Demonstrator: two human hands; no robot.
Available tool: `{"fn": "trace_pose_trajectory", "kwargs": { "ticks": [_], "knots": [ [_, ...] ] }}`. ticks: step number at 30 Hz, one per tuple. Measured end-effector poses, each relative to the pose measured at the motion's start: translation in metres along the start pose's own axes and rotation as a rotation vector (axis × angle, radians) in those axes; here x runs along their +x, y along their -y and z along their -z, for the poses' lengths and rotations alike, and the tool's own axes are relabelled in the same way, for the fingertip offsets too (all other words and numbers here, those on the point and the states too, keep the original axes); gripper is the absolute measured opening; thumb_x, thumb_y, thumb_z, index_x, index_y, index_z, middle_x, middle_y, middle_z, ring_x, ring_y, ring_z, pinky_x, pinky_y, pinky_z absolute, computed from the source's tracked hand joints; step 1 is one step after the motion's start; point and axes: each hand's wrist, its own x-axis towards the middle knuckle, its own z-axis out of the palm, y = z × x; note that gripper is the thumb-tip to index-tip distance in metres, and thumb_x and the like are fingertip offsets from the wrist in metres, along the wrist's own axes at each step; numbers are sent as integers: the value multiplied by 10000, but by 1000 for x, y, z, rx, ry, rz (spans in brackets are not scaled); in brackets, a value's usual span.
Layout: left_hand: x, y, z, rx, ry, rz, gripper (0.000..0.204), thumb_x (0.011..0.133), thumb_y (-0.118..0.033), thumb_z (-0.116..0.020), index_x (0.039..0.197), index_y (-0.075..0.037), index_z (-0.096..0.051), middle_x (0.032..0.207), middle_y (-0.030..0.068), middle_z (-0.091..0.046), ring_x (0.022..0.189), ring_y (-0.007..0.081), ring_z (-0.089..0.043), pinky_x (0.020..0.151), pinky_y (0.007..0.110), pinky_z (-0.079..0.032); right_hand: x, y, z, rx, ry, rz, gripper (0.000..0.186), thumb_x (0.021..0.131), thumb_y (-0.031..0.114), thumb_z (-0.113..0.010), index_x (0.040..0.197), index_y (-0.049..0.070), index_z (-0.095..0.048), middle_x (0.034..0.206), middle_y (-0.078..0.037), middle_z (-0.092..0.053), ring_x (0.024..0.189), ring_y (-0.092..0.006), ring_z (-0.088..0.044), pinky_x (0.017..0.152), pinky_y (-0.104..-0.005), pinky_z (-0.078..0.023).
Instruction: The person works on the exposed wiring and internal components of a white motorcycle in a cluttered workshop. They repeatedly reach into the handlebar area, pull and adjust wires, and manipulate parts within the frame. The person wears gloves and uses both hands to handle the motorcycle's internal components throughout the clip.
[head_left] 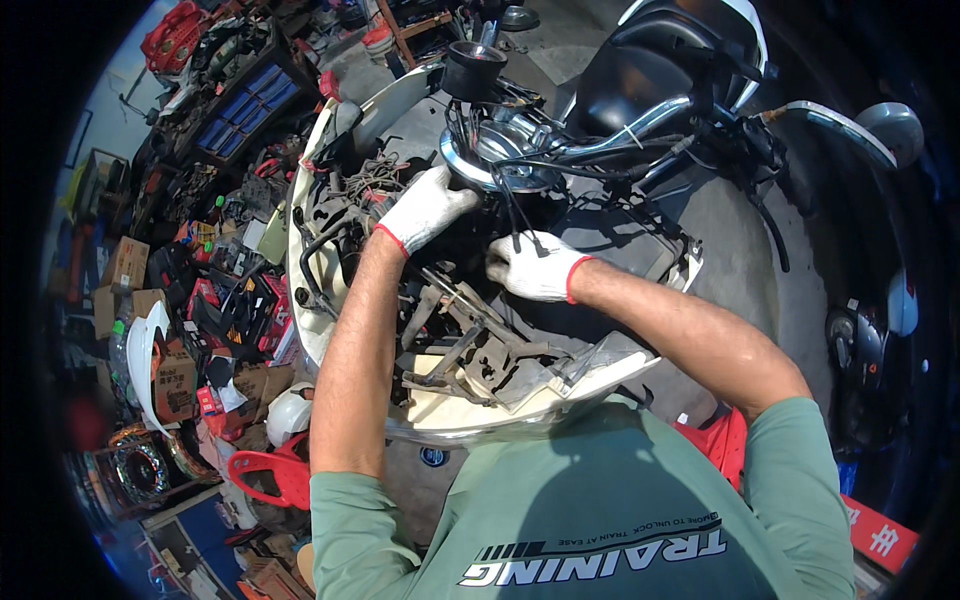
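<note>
A partly stripped scooter front, with a chrome steering-head ring (456,168), dangling black cables (505,205) and handlebars (640,125), is in front of me. My left hand (425,208), in a white glove, reaches to just below the ring, fingers bent; what they hold is hidden. Lower and to the right, my gloved right hand (530,268) has curled fingers among the cables and dark frame; I cannot make out what is in them. Cream body panels (310,300) surround exposed brackets (450,340) and tangled wiring (370,180).
Heaped parts, cardboard boxes (128,265) and a blue parts rack (245,105) crowd the left. A black seat (640,70) is at the top right, above concrete floor (770,300). Another scooter (865,360) stands at the right edge. Red plastic pieces (270,470) lie near my body.
</note>
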Motion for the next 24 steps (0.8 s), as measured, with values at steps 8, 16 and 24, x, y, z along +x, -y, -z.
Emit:
{"fn": "trace_pose_trajectory", "kwargs": {
  "ticks": [8,16,24],
  "knots": [
    [4,5,-5,60,-42,-38,512,830,-297,-682,1139,108,-631,997,250,-708,942,292,-695,867,398,-535,-67,8,84,-2,319,-83,419,976,384,-576,1123,16,-710,1039,-225,-696,998,-400,-667,901,-465,-520],
    [8,21,-3,18,-84,-69,405,831,-167,-575,1125,107,-627,1002,259,-705,961,293,-694,865,404,-527,-50,46,96,-50,-453,-265,365,963,296,-619,1138,-23,-643,995,-226,-716,958,-366,-701,870,-433,-541],
    [1,-4,6,66,21,-8,439,840,-153,-593,1195,102,-619,1102,247,-703,1036,281,-662,947,397,-493,-30,46,45,-84,-728,-342,445,908,256,-693,1212,-43,-566,943,-239,-720,900,-402,-710,821,-453,-558]
  ]
}}
